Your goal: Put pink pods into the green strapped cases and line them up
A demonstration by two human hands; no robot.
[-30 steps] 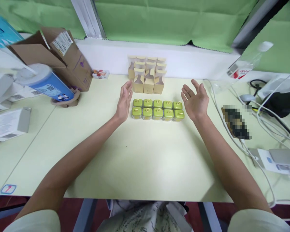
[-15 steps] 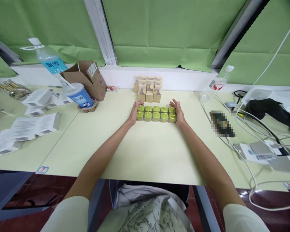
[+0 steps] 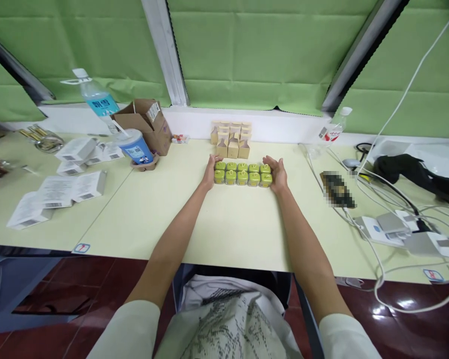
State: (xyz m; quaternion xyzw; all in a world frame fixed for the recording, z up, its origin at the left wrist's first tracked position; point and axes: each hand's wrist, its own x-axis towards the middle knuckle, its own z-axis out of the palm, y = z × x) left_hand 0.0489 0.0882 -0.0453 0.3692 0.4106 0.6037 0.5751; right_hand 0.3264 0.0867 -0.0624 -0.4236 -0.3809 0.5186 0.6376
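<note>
Two rows of small clear jars with green lids (image 3: 242, 174) stand close together on the table in front of me. At their left end is my left hand (image 3: 209, 172), its palm turned inward and its fingers stretched along the end jars. My right hand (image 3: 278, 174) sits at the right end in the same way, fingers extended and apart, its lower edge by the last jar. Neither hand wraps round a jar. Behind the jars, several small open cardboard boxes (image 3: 232, 147) are grouped near the wall.
To the left are a brown carton (image 3: 160, 130), a blue cup (image 3: 137, 149), a large water bottle (image 3: 101, 102) and several white boxes (image 3: 56, 192). On the right lie tangled white cables (image 3: 376, 262), chargers (image 3: 428, 244), a black cloth item (image 3: 415, 174) and a bottle with a red label (image 3: 335, 130).
My view has shifted slightly, moving the surroundings in the frame. Both hands stay at the ends of the jar rows, and the jars keep their arrangement.
</note>
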